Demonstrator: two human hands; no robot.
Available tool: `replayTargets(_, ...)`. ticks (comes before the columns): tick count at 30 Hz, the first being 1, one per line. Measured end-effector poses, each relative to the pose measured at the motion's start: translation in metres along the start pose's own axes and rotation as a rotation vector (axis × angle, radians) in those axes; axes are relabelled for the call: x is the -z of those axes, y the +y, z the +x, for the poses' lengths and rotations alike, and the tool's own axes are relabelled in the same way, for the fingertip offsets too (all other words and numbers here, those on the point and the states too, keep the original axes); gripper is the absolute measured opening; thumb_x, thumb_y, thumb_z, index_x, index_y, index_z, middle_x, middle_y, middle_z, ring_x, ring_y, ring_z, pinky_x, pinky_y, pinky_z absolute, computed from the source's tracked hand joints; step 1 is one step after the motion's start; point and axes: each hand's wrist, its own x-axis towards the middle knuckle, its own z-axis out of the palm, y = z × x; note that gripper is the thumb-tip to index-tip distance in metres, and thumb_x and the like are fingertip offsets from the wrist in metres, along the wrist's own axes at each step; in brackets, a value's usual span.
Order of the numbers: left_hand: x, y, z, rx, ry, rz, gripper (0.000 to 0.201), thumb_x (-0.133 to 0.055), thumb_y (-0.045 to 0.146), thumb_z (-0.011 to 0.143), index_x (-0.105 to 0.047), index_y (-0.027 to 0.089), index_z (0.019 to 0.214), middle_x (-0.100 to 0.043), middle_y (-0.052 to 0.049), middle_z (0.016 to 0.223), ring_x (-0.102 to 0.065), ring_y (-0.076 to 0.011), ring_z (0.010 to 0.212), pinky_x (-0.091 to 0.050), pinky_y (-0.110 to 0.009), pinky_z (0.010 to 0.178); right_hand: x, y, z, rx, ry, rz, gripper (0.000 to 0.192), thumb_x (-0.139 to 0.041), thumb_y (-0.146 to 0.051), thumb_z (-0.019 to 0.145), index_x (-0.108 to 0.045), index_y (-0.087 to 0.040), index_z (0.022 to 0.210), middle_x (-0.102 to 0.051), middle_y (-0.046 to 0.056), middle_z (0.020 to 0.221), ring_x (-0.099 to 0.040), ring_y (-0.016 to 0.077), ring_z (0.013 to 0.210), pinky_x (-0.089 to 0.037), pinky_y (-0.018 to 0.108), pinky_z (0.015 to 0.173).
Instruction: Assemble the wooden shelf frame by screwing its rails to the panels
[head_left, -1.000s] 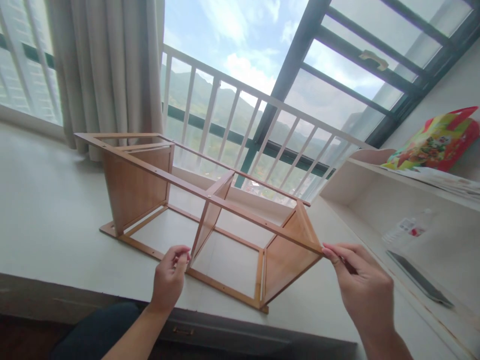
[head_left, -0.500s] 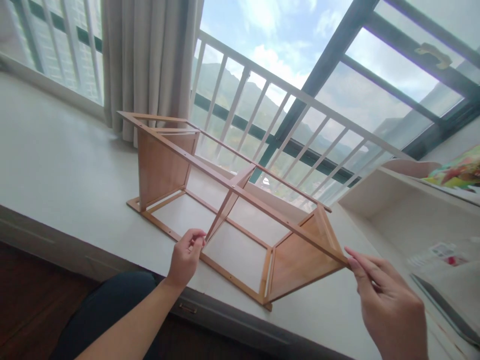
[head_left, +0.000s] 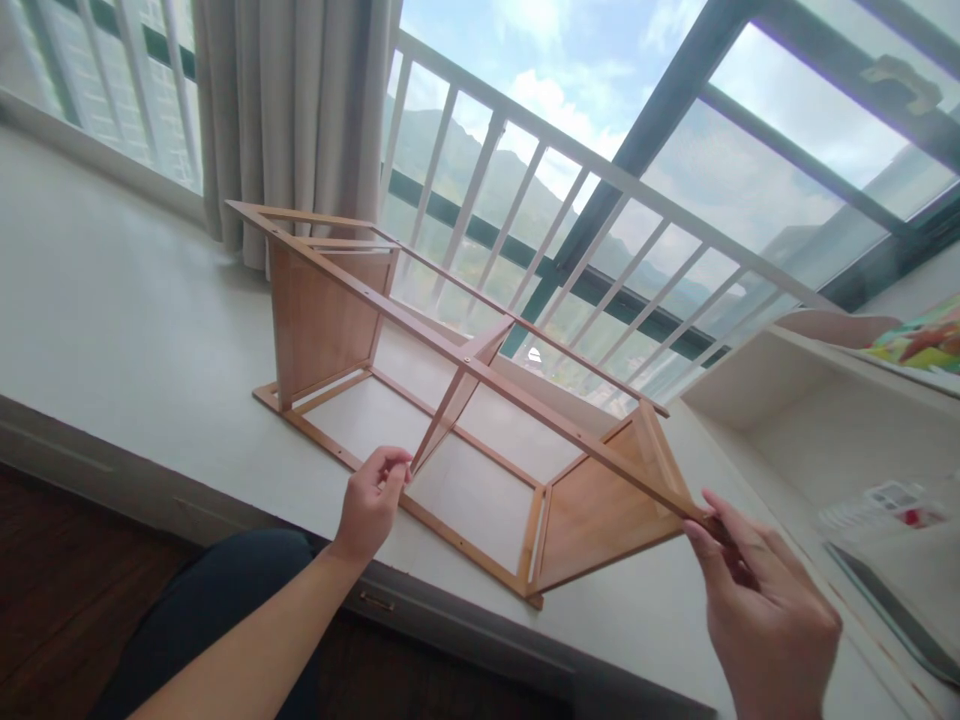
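Wooden rack (head_left: pixel 480 368) sits on the white ledge (head_left: pixel 112 290), using that as reference. Lower frame (head_left: pixel 461 543) lies on the ledge near its front edge, upper frame above it, three panels between.

Left hand (head_left: pixel 371 505): just above the ledge's front edge, fingers curled nearly closed, thumb and index tips pinching the middle panel (head_left: pixel 456 405) at its front edge, low down. Panel's top end meets the upper front rail (head_left: pixel 637 473) at a screw. Can't tell if its lower corner is seated, hand covers it.

Right hand (head_left: pixel 772 600): over the ledge's right part, thumb and fingers closed to a narrow grip on the right end of the upper front rail, next to the right panel (head_left: pixel 607 515). Left panel (head_left: pixel 326 320) is toward the ledge's left part, no hand on it.

Behind the ledge: grey curtain (head_left: pixel 300 120), white railing (head_left: pixel 487 90), dark window frame (head_left: pixel 664 80). At the ledge's right end: white shelf unit (head_left: pixel 757 380) with a colourful bag (head_left: pixel 926 335) on top, cut off by the view edge; inside, a blurred clear bottle (head_left: pixel 885 505) and a dark flat object (head_left: pixel 892 600). In front of and below the ledge: dark-clothed knee (head_left: pixel 240 570), dark floor (head_left: pixel 45 560).
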Motion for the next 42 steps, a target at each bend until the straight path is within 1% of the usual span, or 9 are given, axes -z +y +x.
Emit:
replayTargets(6, -0.003, -0.002, 0.002, -0.009, -0.011, -0.032, 0.020, -0.054, 0.036, 0.090, -0.063, 0.018, 0.092, -0.059, 0.003, 0.067, -0.054, -0.0112, 0.061, -0.044, -0.022, 0.060, -0.001, 0.008, -0.001, 0.033, -0.006, -0.007, 0.040, -0.066, -0.042, 0.096, -0.071, -0.016, 0.126, -0.071, 0.004, 0.092, -0.055, 0.0122, 0.060, -0.045, 0.027, 0.066)
replayTargets(8, -0.004, -0.002, 0.002, -0.003, -0.014, -0.043, 0.019, -0.055, 0.035, 0.089, -0.062, 0.019, 0.092, -0.059, 0.003, 0.067, -0.054, -0.0110, 0.061, -0.044, -0.022, 0.061, -0.002, 0.010, -0.001, 0.013, -0.022, 0.015, 0.039, -0.066, -0.042, 0.096, -0.071, -0.017, 0.126, -0.071, 0.003, 0.092, -0.055, 0.0119, 0.061, -0.045, 0.026, 0.067)
replayTargets(12, -0.006, -0.001, 0.002, 0.017, -0.019, -0.067, 0.017, -0.054, 0.034, 0.089, -0.061, 0.019, 0.091, -0.057, 0.004, 0.065, -0.053, -0.0112, 0.061, -0.042, -0.022, 0.059, -0.001, 0.009, -0.001, -0.010, -0.035, 0.064, 0.037, -0.066, -0.039, 0.096, -0.072, -0.017, 0.125, -0.072, 0.005, 0.098, -0.062, 0.0139, 0.070, -0.048, 0.026, 0.073)
replayTargets(19, -0.008, -0.003, 0.000, 0.065, -0.082, -0.115, 0.013, -0.053, 0.031, 0.089, -0.059, 0.019, 0.090, -0.055, 0.005, 0.063, -0.051, -0.0110, 0.060, -0.041, -0.022, 0.058, -0.003, 0.001, -0.001, -0.007, 0.037, 0.092, 0.032, -0.067, -0.034, 0.096, -0.075, -0.015, 0.121, -0.074, 0.008, 0.099, -0.067, 0.0186, 0.082, -0.049, 0.027, 0.076)
replayTargets(23, -0.008, -0.004, -0.002, 0.091, -0.111, -0.144, 0.012, -0.054, 0.030, 0.088, -0.059, 0.019, 0.090, -0.054, 0.005, 0.063, -0.049, -0.0106, 0.059, -0.040, -0.022, 0.058, -0.010, 0.000, -0.005, -0.067, 0.108, 0.065, 0.033, -0.068, -0.037, 0.095, -0.077, -0.015, 0.119, -0.074, 0.009, 0.096, -0.067, 0.0196, 0.076, -0.049, 0.030, 0.073)
replayTargets(29, -0.007, -0.003, -0.002, 0.119, -0.122, -0.196, 0.013, -0.055, 0.031, 0.088, -0.060, 0.020, 0.091, -0.055, 0.005, 0.064, -0.050, -0.0105, 0.061, -0.040, -0.022, 0.059, -0.020, -0.003, -0.013, -0.165, 0.183, 0.005, 0.042, -0.072, -0.043, 0.091, -0.075, -0.016, 0.123, -0.076, 0.010, 0.094, -0.062, 0.0172, 0.062, -0.048, 0.030, 0.063)
replayTargets(34, -0.005, 0.000, -0.002, 0.127, -0.120, -0.219, 0.012, -0.055, 0.030, 0.088, -0.061, 0.020, 0.089, -0.054, 0.005, 0.062, -0.050, -0.0106, 0.061, -0.040, -0.022, 0.059, -0.019, -0.001, -0.010, -0.112, 0.165, -0.038, 0.042, -0.069, -0.042, 0.093, -0.074, -0.012, 0.123, -0.077, 0.011, 0.095, -0.065, 0.0185, 0.065, -0.048, 0.030, 0.065)
replayTargets(39, -0.004, 0.002, 0.001, 0.139, -0.102, -0.231, 0.012, -0.056, 0.030, 0.085, -0.061, 0.019, 0.087, -0.055, 0.005, 0.060, -0.050, -0.0105, 0.059, -0.040, -0.021, 0.056, -0.014, 0.000, -0.006, -0.022, 0.125, 0.020, 0.033, -0.066, -0.037, 0.096, -0.076, -0.012, 0.116, -0.075, 0.011, 0.098, -0.070, 0.0221, 0.082, -0.051, 0.031, 0.078)
replayTargets(42, -0.003, 0.002, 0.002, 0.150, -0.091, -0.234, 0.012, -0.056, 0.030, 0.084, -0.061, 0.019, 0.086, -0.055, 0.005, 0.060, -0.050, -0.0104, 0.058, -0.040, -0.021, 0.056, -0.013, -0.002, -0.005, -0.026, 0.136, 0.021, 0.033, -0.066, -0.037, 0.096, -0.077, -0.012, 0.114, -0.075, 0.010, 0.098, -0.070, 0.0221, 0.084, -0.050, 0.031, 0.079)
